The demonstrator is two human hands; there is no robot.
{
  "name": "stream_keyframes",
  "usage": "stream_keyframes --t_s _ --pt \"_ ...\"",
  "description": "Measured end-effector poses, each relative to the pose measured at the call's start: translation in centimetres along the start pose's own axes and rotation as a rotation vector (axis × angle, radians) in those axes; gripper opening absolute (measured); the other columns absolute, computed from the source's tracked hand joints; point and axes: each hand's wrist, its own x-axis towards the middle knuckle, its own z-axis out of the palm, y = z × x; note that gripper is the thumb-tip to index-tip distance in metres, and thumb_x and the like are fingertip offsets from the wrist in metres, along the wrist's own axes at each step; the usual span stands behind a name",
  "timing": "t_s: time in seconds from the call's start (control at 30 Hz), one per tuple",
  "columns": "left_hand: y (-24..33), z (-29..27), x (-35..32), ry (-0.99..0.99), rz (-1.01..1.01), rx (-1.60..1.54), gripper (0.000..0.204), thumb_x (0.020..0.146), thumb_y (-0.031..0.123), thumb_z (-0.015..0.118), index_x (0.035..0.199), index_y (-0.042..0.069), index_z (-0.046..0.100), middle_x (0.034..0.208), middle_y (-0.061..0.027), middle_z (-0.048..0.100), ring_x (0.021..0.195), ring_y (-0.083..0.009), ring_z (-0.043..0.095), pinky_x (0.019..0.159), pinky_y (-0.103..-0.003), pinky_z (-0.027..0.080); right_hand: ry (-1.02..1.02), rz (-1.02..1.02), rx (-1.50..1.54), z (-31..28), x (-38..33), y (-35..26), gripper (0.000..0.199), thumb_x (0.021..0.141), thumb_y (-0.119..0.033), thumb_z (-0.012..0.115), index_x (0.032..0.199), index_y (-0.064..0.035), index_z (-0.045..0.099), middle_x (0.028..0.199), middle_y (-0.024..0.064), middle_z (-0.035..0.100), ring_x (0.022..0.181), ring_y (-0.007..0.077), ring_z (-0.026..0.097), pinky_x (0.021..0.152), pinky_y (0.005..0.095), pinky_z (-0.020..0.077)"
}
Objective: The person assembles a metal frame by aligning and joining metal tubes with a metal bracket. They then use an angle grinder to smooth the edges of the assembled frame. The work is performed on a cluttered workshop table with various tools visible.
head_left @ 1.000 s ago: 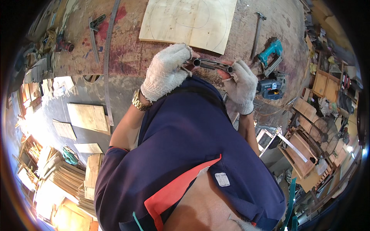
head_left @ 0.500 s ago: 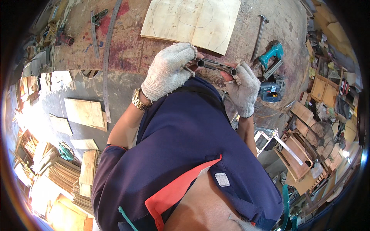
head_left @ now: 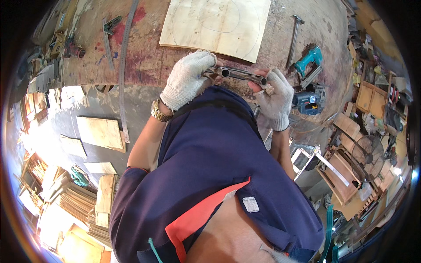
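"While both gloved hands were raised near the front of the table (head_left: 149,61), what did they hold?"

"They held one metal tool (head_left: 240,76) between them. The left hand (head_left: 187,81) had its fingers curled around the left end, and the right hand (head_left: 277,98) grasped the right end with its fingertips, which came bare out of the glove."

"Where exactly was this tool?"

"It was by the near edge of the table, between the plywood sheet (head_left: 215,33) and the dark blue shirt (head_left: 210,140). Its right end was a little closer to the person. I could not tell whether it touched the table. It had round, hollow ends, and inside them I saw only dark."

"Was there some container?"

"Beyond the right edge of the table lay a box-like wooden piece (head_left: 340,173). What was in it, I could not tell."

"And what lay on the table itself?"

"The plywood sheet, with circles drawn on it, was at the far edge, about the middle. To its right lay a hammer (head_left: 293,44), then a teal power tool (head_left: 309,60) nearer to the right edge. A blue power tool (head_left: 309,103) was close to the near right corner."

"And on the left part?"

"A long ruler (head_left: 123,61) crossed the table and passed over the near edge. Just beside it, farther left, was a metal square (head_left: 107,41)."
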Motion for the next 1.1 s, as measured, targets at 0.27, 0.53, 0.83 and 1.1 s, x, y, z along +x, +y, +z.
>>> stream_keyframes --t_s 0.27,0.53,0.83,1.1 --pt "-0.1 0.5 0.2 0.003 0.046 0.036 0.037 0.075 -0.004 0.077 0.111 0.005 0.073 0.093 -0.0111 0.066 0.091 -0.0336 0.066 0.081 -0.04 0.053 -0.093 0.108 0.038 1.7 -0.8 2.2 0.029 0.082 -0.015 0.086 0.108 -0.0062 0.075 0.092 0.0117 0.071 0.084 0.0308 0.073 0.073 0.0394 0.0573" --pt "0.0 0.8 -0.3 0.016 0.074 0.072 0.04 0.072 -0.006 0.077 0.11 0.005 0.075 0.089 -0.0114 0.065 0.087 -0.033 0.065 0.078 -0.041 0.052 -0.075 0.126 0.021 2.5 -1.4 2.3 0.021 0.083 -0.015 0.084 0.101 -0.0075 0.076 0.088 0.013 0.07 0.083 0.0333 0.072 0.073 0.0413 0.0566" --pt "0.2 0.9 -0.8 0.046 0.092 0.032 0.042 0.07 -0.008 0.075 0.11 0.005 0.074 0.086 -0.01 0.063 0.082 -0.033 0.064 0.076 -0.041 0.052 -0.14 0.168 0.037 2.4 -1.6 1.9 0.028 0.082 -0.013 0.087 0.106 -0.0049 0.076 0.095 0.0127 0.075 0.086 0.0288 0.076 0.074 0.0365 0.0576" --pt "0.3 1.3 -0.9 0.086 0.107 0.061 0.039 0.072 -0.009 0.075 0.107 0.005 0.074 0.087 -0.0106 0.066 0.081 -0.033 0.066 0.073 -0.041 0.053 -0.144 0.131 -0.031 2.8 -1.4 1.6 0.025 0.084 -0.014 0.087 0.105 -0.0049 0.077 0.096 0.0127 0.077 0.089 0.0311 0.077 0.078 0.0367 0.0586"
